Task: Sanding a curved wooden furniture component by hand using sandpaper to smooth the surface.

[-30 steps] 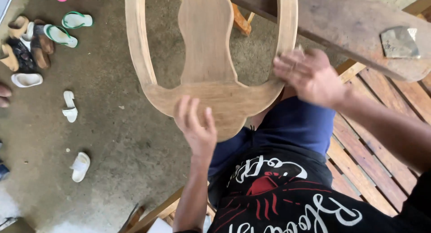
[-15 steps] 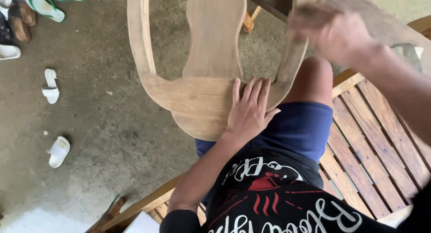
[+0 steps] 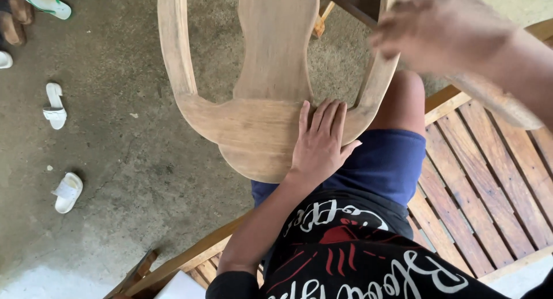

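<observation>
We've got one unfinished wooden chair back (image 3: pixel 271 92) propped across the knee (image 3: pixel 403 97) and thigh, its curved top rail nearest us and the shaped middle panel running away toward the concrete floor (image 3: pixel 115 161). Left hand (image 3: pixel 319 143) lies flat on the top rail, fingers spread and straight, palm pressing down, not gripping anything, just pinning the piece. Right hand (image 3: pixel 438 31) is up at the right side rail of the frame, blurred w/ motion, so we can't tell how far it's closed or whether it has anything in it. We're sitting on a slatted wooden bench (image 3: pixel 489 184) w/ blue shorts (image 3: pixel 380 166) and a black printed shirt (image 3: pixel 357 258). What could go wrong, imo: the chair back is only resting on the leg and held by one flat palm, so a hard push from the right hand could twist it sideways and let it slide off toward the floor. Bare fingers on raw wood edges could also pick up a splinter, and the left fingertips sit close to where the right hand is working. Count: 1 chair back, 2 hands, 1 bench, 2 white sandals (image 3: pixel 55 106) lying apart on the floor, 1 green-edged flip-flop (image 3: pixel 43 0) at top left, plus bits of other footwear cut off at the edge, can't count those.
</observation>
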